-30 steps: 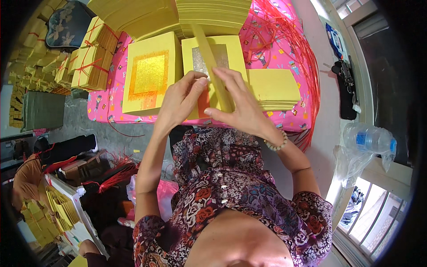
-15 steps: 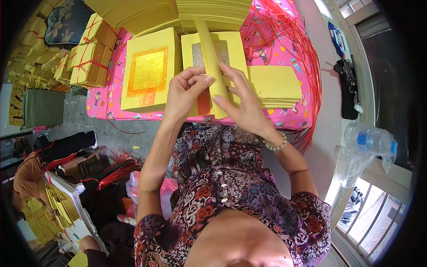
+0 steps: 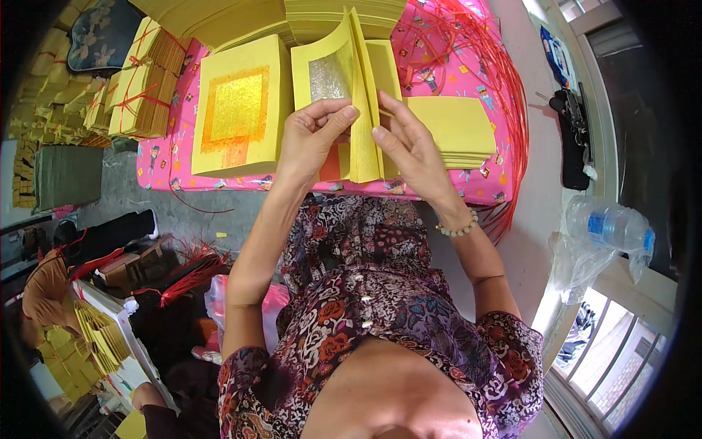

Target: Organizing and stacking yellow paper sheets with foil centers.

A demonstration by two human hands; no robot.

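Yellow paper sheets [image 3: 360, 150] stand on edge between my two hands, folded upward with their layers parted at the top. My left hand [image 3: 311, 143] pinches the near left side of them between thumb and curled fingers. On the other side, my right hand [image 3: 417, 150] has its thumb and fingers closed on the right-hand layer. Under them lies a stack of yellow paper with a silver patch [image 3: 327, 79], partly covered by the raised sheets and my hands. Left of it sits a thick stack with a gold patch in an orange border [image 3: 238, 110]. Folded yellow papers [image 3: 453, 124] lie to the right.
A pink patterned cloth [image 3: 164, 164] covers the table. Red ties [image 3: 504, 95] hang over its right side. Bundled yellow paper [image 3: 146, 91] is piled at left; tall yellow stacks [image 3: 344, 18] stand behind. A plastic bottle [image 3: 610, 228] rests by the window. Another person's arm [image 3: 150, 399] shows lower left.
The yellow sheets, pressed into a narrow leaning strip before, now stand more upright with their layers spread apart. My right hand has shifted from lying along the strip to gripping its right layer.
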